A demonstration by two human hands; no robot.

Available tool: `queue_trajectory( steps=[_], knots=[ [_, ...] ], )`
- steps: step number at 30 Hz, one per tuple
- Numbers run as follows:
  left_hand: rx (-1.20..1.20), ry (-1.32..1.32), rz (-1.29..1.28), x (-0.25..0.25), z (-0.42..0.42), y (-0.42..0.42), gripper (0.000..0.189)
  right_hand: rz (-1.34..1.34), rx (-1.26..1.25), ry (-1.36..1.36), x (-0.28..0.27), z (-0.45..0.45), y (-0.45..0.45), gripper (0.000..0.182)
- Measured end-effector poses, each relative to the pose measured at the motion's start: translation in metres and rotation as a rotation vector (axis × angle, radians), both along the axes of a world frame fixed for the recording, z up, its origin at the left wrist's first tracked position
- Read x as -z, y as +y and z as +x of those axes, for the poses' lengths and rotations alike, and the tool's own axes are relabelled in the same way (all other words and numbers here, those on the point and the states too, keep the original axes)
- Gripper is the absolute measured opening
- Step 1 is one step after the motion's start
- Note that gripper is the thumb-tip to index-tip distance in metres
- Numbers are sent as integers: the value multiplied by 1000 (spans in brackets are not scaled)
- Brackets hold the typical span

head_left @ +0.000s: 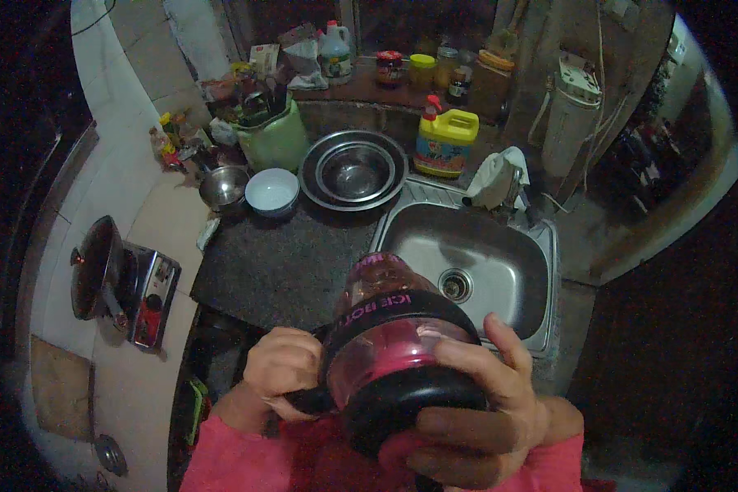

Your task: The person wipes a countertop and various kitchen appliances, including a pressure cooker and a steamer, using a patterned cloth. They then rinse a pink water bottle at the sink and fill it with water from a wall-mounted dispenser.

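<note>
A large clear plastic water bottle [384, 350] with black bands and a pink tint is tilted in front of me, its far end over the counter beside the sink. My left hand [286, 369] is closed around the black handle at its left side. My right hand [492, 412] grips the black end and clear wall from the right, fingers spread over it. Pink sleeves cover both forearms. The stainless steel sink [467, 246] lies beyond the bottle to the right; its drain is visible.
Behind the bottle, the dark counter [270, 264] holds nested metal basins [353, 172], a white bowl [272, 190], a steel pot [224, 186], a green utensil container [273, 138] and a yellow spray jug [446, 141]. A wok [95, 270] sits on a stove at left. A cloth [498, 175] hangs over the faucet.
</note>
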State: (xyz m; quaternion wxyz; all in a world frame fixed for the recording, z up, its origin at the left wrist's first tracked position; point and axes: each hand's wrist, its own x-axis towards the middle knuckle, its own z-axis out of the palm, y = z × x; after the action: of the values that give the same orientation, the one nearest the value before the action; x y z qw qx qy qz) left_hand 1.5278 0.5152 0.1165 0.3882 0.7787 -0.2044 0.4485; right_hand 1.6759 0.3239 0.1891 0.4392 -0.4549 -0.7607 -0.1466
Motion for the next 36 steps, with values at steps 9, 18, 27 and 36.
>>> queue_trajectory(
  steps=[9,18,27,36],
  knots=[
    [29,-19,-40,7,1,19,29,-186,79,-90,-11,-6,9,33],
    [-9,72,-93,41,26,29,27,-60,221,-10,45,12,25,30],
    [58,210,-68,54,58,28,12,-373,330,426,29,26,13,46],
    [-70,207,-45,52,84,2,13,-324,339,496,45,69,7,45]
  ],
)
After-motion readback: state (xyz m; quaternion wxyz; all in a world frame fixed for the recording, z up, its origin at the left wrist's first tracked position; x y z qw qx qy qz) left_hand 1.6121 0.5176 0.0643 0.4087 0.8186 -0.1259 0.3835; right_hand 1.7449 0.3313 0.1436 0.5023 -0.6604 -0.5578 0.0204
